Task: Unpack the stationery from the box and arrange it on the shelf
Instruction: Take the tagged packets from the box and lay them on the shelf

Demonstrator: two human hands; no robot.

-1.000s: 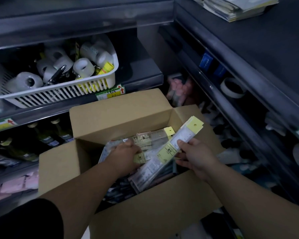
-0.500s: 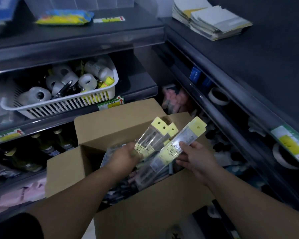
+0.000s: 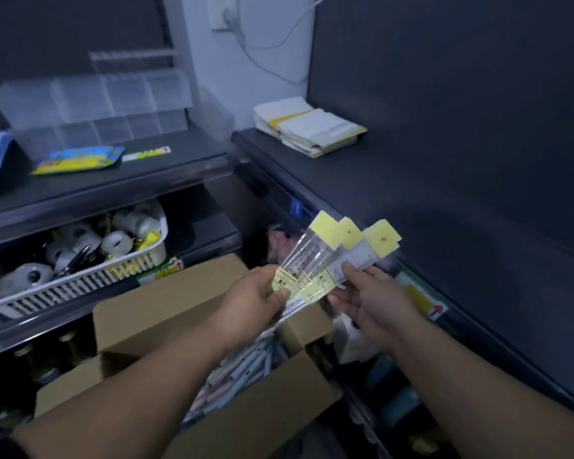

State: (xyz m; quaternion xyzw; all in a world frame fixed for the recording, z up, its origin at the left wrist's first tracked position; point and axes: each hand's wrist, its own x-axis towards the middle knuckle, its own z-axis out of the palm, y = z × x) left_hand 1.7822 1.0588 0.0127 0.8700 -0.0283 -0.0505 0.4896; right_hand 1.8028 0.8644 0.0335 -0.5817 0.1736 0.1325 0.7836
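Note:
An open cardboard box (image 3: 166,313) sits low in front of me with more packaged stationery (image 3: 246,372) inside. Above it I hold a fan of clear ruler packs with yellow header cards (image 3: 332,246). My left hand (image 3: 256,299) grips the lower ends of two packs. My right hand (image 3: 371,299) grips the third pack from the right side. The packs point up and right toward the dark shelf (image 3: 395,180) on the right.
A white basket of tape rolls (image 3: 80,276) fills the left middle shelf. Clear plastic dividers (image 3: 106,104) and a colourful packet (image 3: 80,159) lie on the upper left shelf. A stack of paper pads (image 3: 312,130) rests at the back of the right shelf.
Both hands have lifted the ruler packs up out of the box and brought them together. My view has tilted upward, showing the upper shelves and wall.

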